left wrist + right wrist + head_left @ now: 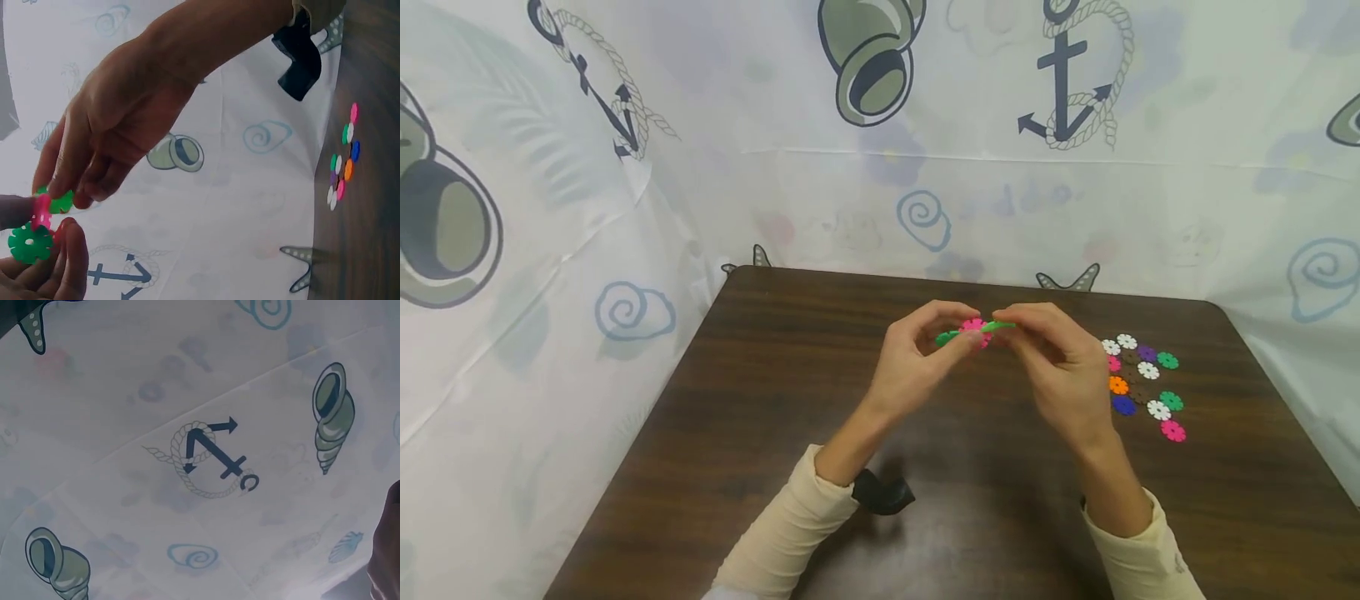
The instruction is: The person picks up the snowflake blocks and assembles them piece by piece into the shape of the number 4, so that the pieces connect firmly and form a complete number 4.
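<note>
Three joined discs (972, 324), one pink (41, 212), two green (30, 245), are held over the desk (760, 400): the left hand (917, 358) pinches the pink, the right hand (1067, 375) the bright green (64, 203). They look light, stiff and slick, best held by the rims. Loose discs (1117, 385) lie toward the wood-grain desk's right edge, a sea-print sheet (820, 200) beyond its far edge.

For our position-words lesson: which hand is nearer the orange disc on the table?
Right. In the head view, the right hand sits just left of the orange disc; the left hand is farther left.
</note>
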The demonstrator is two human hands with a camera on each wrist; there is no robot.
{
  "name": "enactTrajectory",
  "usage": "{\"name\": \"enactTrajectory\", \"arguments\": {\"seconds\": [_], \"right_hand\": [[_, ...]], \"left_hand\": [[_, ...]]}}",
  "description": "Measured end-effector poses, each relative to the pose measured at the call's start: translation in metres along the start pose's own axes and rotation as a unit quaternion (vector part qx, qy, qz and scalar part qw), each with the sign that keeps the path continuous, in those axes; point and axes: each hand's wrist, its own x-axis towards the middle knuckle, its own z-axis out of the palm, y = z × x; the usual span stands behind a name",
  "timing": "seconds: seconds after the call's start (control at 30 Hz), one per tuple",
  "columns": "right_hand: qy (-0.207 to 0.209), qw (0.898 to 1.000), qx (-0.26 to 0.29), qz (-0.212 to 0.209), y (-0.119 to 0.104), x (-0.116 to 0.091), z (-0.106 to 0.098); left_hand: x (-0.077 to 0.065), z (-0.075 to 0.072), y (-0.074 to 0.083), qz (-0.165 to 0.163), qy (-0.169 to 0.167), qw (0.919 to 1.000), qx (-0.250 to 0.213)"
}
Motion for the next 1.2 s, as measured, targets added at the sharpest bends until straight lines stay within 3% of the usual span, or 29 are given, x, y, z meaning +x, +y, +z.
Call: {"name": "enactTrajectory", "arguments": {"seconds": [0.2, 0.33, 0.4, 0.5, 0.63, 0.8, 0.9, 1.07, 1.2], "right_hand": [[-0.02, 0.998, -0.05, 0.012, 0.003, 0.004, -0.014], [0.022, 0.993, -0.111, 0.041, 0.01, 0.012, -0.046], [0.048, 0.984, -0.151, 0.079, 0.014, 0.015, -0.067], [0.063, 0.96, -0.22, 0.162, 0.022, 0.016, -0.101], [0.023, 0.921, -0.302, 0.245, 0.037, 0.013, -0.144], [-0.049, 0.89, -0.358, 0.277, 0.065, 0.005, -0.19], [-0.065, 0.87, -0.379, 0.309, 0.081, -0.003, -0.212], [-0.081, 0.835, -0.421, 0.344, 0.103, -0.018, -0.238], [-0.105, 0.813, -0.438, 0.37, 0.118, -0.029, -0.251]], "left_hand": [[0.002, 0.001, -0.001, -0.028, 0.008, 0.9994, -0.018], [0.003, 0.0, 0.0, -0.03, 0.022, 0.9993, -0.008], [0.003, 0.0, 0.0, -0.03, 0.022, 0.9993, -0.005], [0.004, 0.001, 0.0, -0.03, 0.018, 0.9994, -0.006], [0.004, 0.001, -0.001, -0.029, 0.014, 0.9995, -0.007], [0.004, 0.001, -0.004, -0.024, 0.013, 0.9996, 0.002], [0.004, 0.001, -0.005, -0.022, 0.011, 0.9997, 0.006], [0.004, 0.002, -0.005, -0.02, 0.009, 0.9997, 0.009], [0.003, 0.002, -0.005, -0.021, 0.009, 0.9997, 0.011]]}}
